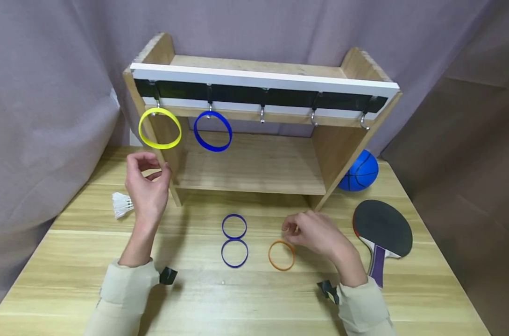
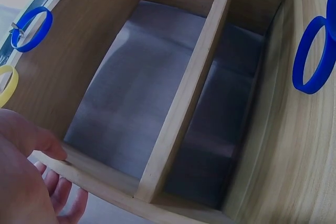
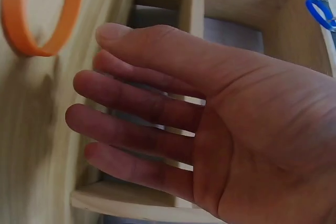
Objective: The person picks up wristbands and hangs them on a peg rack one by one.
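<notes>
My left hand (image 1: 147,182) grips the front edge of the left side panel (image 2: 100,174) of a wooden shelf, thumb inside and fingers outside. Just above it, a yellow wristband (image 1: 160,128) hangs from the leftmost hook. On the hook beside it hangs a blue wristband (image 1: 213,148). Over the table in front of the shelf is my right hand (image 1: 315,233), its fingers slightly bent and holding nothing. Close by its fingertips lies an orange wristband (image 1: 281,269). Two more blue wristbands lie end to end, the farther one (image 1: 234,215) and the nearer one (image 1: 234,266).
The shelf's white and black front rail (image 1: 265,81) carries several metal hooks; the three at the right are bare. A blue ball (image 1: 361,172) and a table tennis bat (image 1: 382,228) lie to the right. A shuttlecock (image 1: 122,205) lies left of my left hand.
</notes>
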`<state>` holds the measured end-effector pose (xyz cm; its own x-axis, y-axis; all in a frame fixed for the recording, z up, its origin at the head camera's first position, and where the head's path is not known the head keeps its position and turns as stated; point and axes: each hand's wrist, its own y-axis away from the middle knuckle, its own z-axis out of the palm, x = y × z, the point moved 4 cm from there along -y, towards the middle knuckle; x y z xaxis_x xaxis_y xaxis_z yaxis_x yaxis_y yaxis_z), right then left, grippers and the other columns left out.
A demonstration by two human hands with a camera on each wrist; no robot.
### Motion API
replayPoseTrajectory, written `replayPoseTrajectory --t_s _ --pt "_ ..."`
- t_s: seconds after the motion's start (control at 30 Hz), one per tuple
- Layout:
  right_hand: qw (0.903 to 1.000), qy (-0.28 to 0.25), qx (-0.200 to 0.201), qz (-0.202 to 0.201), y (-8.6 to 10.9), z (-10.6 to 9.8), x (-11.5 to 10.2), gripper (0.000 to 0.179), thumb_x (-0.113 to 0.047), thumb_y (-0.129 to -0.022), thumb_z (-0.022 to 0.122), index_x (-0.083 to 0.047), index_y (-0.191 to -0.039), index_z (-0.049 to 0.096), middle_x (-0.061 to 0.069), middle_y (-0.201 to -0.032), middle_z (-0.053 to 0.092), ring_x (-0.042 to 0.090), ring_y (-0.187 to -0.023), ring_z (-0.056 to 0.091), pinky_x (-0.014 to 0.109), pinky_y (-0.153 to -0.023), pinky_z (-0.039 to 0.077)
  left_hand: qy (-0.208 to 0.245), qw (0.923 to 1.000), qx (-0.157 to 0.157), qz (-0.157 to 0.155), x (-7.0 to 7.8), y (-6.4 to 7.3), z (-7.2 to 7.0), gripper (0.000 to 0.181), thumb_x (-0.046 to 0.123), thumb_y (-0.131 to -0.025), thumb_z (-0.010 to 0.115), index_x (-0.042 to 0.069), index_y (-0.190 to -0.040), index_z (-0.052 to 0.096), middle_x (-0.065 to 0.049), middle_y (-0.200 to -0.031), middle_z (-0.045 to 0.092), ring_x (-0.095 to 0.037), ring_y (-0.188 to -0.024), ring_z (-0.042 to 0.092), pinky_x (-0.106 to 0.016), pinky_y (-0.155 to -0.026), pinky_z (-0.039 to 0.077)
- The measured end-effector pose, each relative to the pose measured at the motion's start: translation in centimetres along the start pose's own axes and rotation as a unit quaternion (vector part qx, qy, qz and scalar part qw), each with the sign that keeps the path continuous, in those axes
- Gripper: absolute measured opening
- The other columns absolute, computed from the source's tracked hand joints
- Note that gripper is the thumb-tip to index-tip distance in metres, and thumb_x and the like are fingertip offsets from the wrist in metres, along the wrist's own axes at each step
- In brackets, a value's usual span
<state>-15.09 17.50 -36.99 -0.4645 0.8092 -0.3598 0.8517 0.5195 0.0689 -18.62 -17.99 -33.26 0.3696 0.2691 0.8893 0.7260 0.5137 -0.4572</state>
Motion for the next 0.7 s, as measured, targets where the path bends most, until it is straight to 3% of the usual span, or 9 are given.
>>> replayPoseTrajectory --t_s 0.27,0.53,0.7 --pt "0.9995 0.017 -0.025 0.012 -0.3 1.7 0.8 0.014 -0.020 -0.078 0.084 -0.022 -0.080 0.070 -0.017 -0.074 0.060 0.003 -0.067 0.053 0.027 -0.060 0.049 0.002 1.0000 0.000 -0.003 -0.2 0.1 -0.3 0.030 -0.007 -0.081 0.066 -0.004 -0.108 0.054 -0.006 -0.095 0.057 -0.017 -0.089 0.057 -0.023 -0.074 0.058" --pt "0.9989 0.013 -0.034 0.031 -0.5 2.2 1.0 0.018 -0.015 -0.077 0.084 -0.022 -0.075 0.068 -0.016 -0.071 0.059 0.004 -0.066 0.054 0.029 -0.060 0.049 0.003 1.0000 -0.002 0.001 3.1 0.8 -0.2 0.030 -0.013 -0.081 0.062 -0.015 -0.108 0.050 -0.022 -0.096 0.056 -0.026 -0.088 0.056 -0.021 -0.072 0.058" --pt "0.9987 0.014 -0.040 0.028 -0.7 2.3 1.3 0.019 -0.016 -0.076 0.085 -0.023 -0.074 0.068 -0.017 -0.070 0.058 0.004 -0.066 0.053 0.029 -0.060 0.049 0.003 1.0000 -0.005 0.002 3.8 0.9 -0.1 0.029 -0.014 -0.081 0.062 -0.016 -0.108 0.049 -0.023 -0.096 0.056 -0.027 -0.088 0.056 -0.021 -0.073 0.058"
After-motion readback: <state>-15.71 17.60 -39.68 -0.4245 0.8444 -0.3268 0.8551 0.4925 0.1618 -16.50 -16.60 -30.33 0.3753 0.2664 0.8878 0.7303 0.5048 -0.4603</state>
